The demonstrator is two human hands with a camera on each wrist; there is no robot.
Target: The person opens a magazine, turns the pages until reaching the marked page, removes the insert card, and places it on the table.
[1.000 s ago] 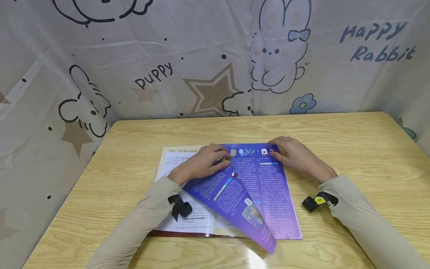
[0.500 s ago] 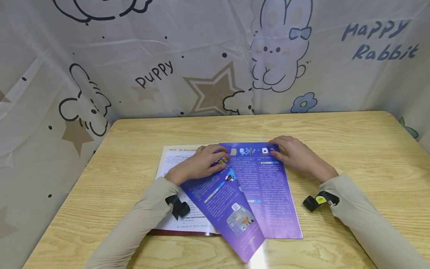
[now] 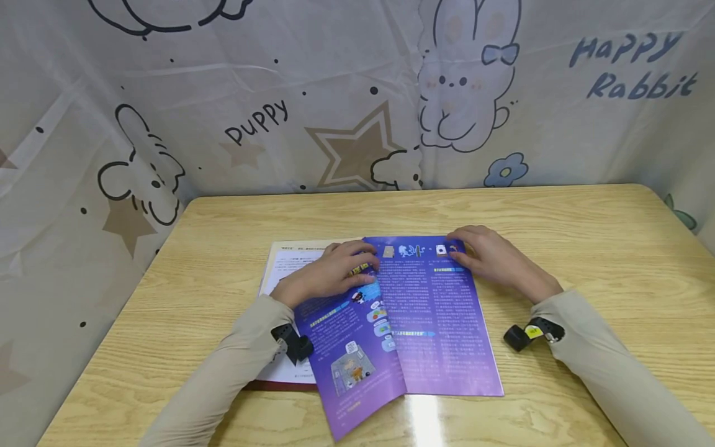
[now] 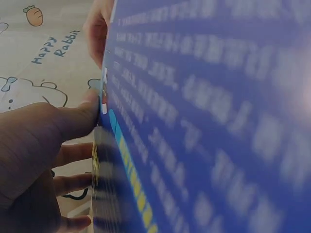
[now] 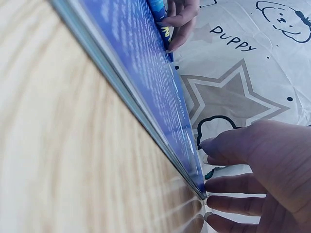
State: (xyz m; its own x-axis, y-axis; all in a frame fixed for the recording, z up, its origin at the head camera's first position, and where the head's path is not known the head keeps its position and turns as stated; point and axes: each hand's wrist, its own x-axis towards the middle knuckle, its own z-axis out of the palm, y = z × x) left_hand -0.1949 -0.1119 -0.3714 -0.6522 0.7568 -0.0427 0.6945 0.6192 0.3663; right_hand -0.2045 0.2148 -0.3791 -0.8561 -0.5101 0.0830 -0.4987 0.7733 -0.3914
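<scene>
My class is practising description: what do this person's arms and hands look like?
Long, plain beige sleeves reach both wrists. The left hand and right hand are gloveless. Each wrist wears a black strap with a small black device; the right one also shows a yellow label.

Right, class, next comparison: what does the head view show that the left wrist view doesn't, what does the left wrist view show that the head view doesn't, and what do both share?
Only the head view: the white page, the beige sleeves and the "Puppy" lettering.

Only the left wrist view: an orange carrot-like drawing.

Both: the left hand, at least part of the right hand, purple printed paper and the "Happy Rabbit" lettering.
</scene>
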